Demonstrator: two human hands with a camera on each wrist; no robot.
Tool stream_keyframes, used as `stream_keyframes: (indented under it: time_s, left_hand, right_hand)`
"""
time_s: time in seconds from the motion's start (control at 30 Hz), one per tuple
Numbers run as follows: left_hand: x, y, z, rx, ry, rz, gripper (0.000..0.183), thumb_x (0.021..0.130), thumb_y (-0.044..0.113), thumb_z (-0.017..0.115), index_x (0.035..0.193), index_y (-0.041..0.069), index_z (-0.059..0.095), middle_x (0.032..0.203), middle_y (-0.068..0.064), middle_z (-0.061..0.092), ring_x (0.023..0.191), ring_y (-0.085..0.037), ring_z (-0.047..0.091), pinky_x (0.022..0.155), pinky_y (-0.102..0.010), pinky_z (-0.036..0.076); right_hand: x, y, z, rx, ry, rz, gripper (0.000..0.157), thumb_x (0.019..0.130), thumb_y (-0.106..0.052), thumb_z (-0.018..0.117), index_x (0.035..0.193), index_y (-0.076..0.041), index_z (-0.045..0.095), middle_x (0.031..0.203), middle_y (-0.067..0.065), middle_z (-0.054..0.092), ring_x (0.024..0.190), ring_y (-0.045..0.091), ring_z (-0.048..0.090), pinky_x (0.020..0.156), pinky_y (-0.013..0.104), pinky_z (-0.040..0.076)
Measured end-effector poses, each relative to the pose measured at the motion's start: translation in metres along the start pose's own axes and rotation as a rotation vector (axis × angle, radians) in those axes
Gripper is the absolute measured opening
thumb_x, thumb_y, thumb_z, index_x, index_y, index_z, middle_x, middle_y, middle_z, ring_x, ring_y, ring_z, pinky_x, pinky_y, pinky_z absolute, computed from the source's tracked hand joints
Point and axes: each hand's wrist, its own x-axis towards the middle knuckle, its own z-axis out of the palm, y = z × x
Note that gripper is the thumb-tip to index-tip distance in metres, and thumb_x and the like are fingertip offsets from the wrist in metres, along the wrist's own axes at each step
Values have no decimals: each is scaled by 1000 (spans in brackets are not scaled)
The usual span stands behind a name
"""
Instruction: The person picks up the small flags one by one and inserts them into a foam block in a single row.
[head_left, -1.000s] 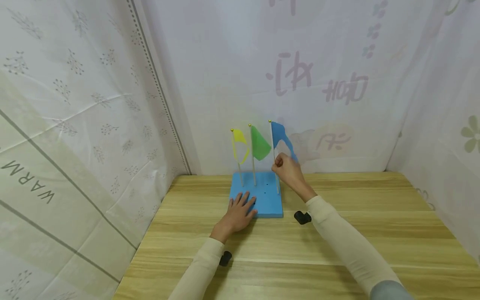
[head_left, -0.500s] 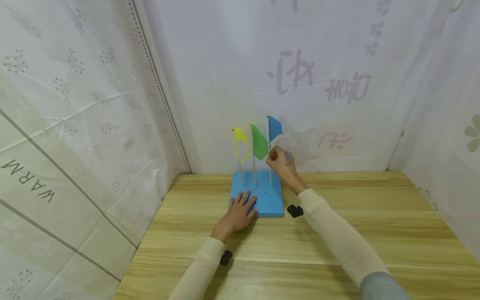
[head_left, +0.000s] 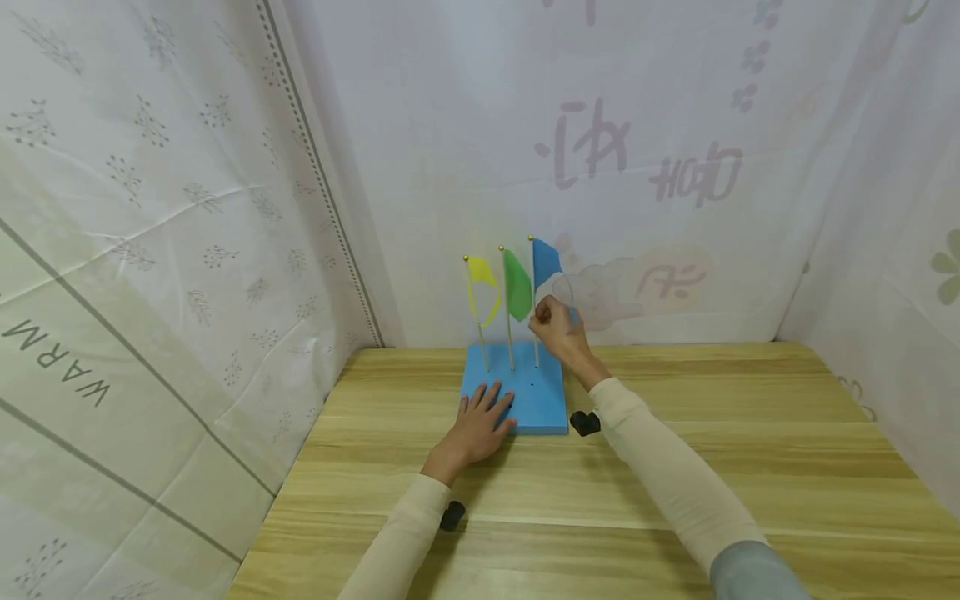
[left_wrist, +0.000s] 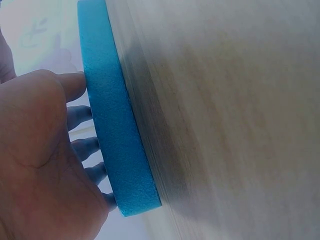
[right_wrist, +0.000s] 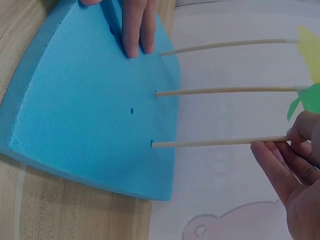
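Note:
A blue foam board (head_left: 538, 411) lies on the table, with a yellow flag (head_left: 481, 270) and a green flag (head_left: 517, 287) standing in it. My left hand (head_left: 477, 427) rests on the board's front left part, fingers spread. In the head view my right hand (head_left: 564, 329) pinches the pole of a blue flag (head_left: 546, 258), just right of the green one. The right wrist view shows this wooden pole (right_wrist: 210, 143) with its lower end at a hole in the foam; how deep it sits I cannot tell. Another small hole (right_wrist: 132, 111) is visible nearby.
The wood-grain table (head_left: 712, 467) extends to both sides and the front. Patterned curtain (head_left: 420, 167) hangs close behind the board, with more curtain at left and right. A black piece (head_left: 586, 422) shows by the right wrist, another (head_left: 452, 516) by the left.
My right hand has moved left with the blue flag, from the board's right edge to the back-row hole. The flag rose, then came down slightly. My left hand stays put.

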Motion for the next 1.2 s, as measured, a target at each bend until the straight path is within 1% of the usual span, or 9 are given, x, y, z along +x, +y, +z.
stream_keyframes:
  time_s: [0.13, 0.3, 0.43, 0.6, 0.83, 0.97, 1.1, 1.2]
  left_hand:
    - [0, -1, 0, 0, 3, 5, 58, 115, 36, 47, 167, 10, 38, 176, -20, 24, 163, -48, 18, 129, -72, 16]
    - [1, -2, 1, 3, 2, 3, 59, 116, 38, 46, 167, 11, 38, 177, -19, 24, 164, -47, 17, 129, -72, 16]
    - [0, -1, 1, 4, -3, 3, 60, 116, 39, 46, 167, 11, 37, 177, -19, 23, 164, -47, 17, 129, -71, 16]
    - [1, -2, 2, 5, -4, 1, 59, 116, 39, 46, 167, 11, 37, 177, -19, 23, 164, -47, 17, 129, -72, 16]
    - [1, -1, 1, 16, -5, -3, 59, 116, 40, 45, 168, 13, 36, 177, -17, 22, 165, -45, 16, 130, -70, 16]
    - [1, -1, 0, 13, -9, -5, 60, 116, 40, 46, 168, 12, 37, 177, -18, 23, 165, -46, 16, 130, -71, 16]
    - [1, -1, 1, 13, -8, -8, 59, 115, 40, 46, 167, 12, 37, 177, -18, 23, 165, -46, 16, 130, -71, 16]
    - [1, -1, 1, 14, -5, -8, 60, 115, 40, 46, 167, 12, 37, 177, -18, 23, 165, -45, 16, 129, -71, 16]
  right_hand:
    - [0, -2, 2, -2, -3, -14, 7, 105, -12, 60, 99, -9, 62, 96, 11, 71, 91, 28, 68, 83, 46, 55]
    - [-1, -2, 5, -7, -7, -7, 8, 105, -13, 61, 99, -9, 61, 95, 11, 70, 89, 28, 66, 80, 44, 54]
    - [-3, 3, 7, -20, 4, -1, 7, 105, -12, 63, 100, -7, 63, 97, 12, 71, 92, 29, 68, 81, 45, 56]
    - [-6, 11, 11, -38, 5, -18, 7, 105, -12, 62, 102, -6, 65, 98, 13, 74, 95, 29, 73, 84, 45, 60]
    - [-10, 11, 15, -1, 23, -21, 7, 106, -14, 64, 104, -7, 66, 97, 12, 72, 92, 29, 71, 78, 44, 58]
    - [-10, 10, 15, -5, 18, -12, 7, 105, -13, 64, 105, -6, 66, 97, 12, 72, 90, 28, 70, 77, 43, 57]
    - [-11, 11, 14, -4, 14, -1, 7, 105, -14, 65, 104, -7, 65, 98, 12, 71, 93, 28, 70, 78, 43, 58]
    - [-14, 13, 12, 36, 13, -6, 7, 105, -13, 66, 104, -6, 65, 99, 13, 70, 95, 30, 70, 81, 45, 59]
